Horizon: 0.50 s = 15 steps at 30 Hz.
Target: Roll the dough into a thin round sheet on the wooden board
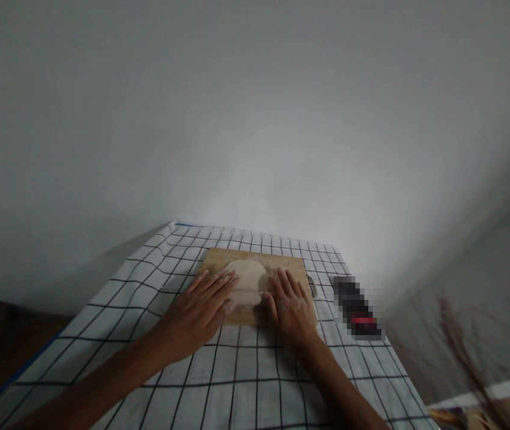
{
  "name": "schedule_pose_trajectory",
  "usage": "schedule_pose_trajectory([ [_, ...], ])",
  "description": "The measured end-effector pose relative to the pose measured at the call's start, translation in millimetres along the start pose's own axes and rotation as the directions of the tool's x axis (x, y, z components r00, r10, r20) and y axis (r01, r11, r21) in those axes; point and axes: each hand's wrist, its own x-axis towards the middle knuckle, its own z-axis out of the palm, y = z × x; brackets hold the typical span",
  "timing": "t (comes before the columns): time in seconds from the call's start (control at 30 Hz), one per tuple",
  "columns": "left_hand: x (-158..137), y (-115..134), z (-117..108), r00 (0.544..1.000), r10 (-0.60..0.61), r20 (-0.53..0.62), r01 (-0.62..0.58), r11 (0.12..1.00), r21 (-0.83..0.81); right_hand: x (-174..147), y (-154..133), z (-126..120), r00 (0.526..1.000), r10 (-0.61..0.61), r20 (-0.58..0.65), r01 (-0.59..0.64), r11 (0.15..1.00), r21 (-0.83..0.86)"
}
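Note:
A flattened piece of pale dough (pixel 249 280) lies on a wooden board (pixel 284 261) in the middle of the table. Along the dough's left side rests my left hand (pixel 203 304), fingers stretched out and fingertips dusted white. My right hand (pixel 289 301) is laid flat at the dough's right edge, its fingers spread over the board and its thumb close to the dough. Neither hand grips anything. The dough's outer edges are partly hidden under the fingers.
A white cloth with dark grid lines (pixel 234 382) covers the table. On the right, near the table's edge, lies a dark pixelated object (pixel 356 307) with a red patch. A pale wall (pixel 255 119) rises behind the table. Thin dry twigs (pixel 456 334) stand at the right.

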Motion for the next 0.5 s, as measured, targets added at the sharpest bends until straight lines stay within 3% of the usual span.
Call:
schedule_pose_trajectory([
  [0.23, 31.0, -12.5, 4.0, 0.988, -0.153, -0.007, 0.153, 0.987, 0.042, 57.7, 7.8, -4.7, 1.000, -0.017, -0.002, 0.017, 1.000, 0.002],
  [0.5, 62.5, -23.1, 2.1, 0.962, -0.274, 0.005, 0.274, 0.961, 0.038, 137.3, 20.4, 11.7, 0.979, 0.071, 0.189, -0.070, 0.997, -0.012],
])
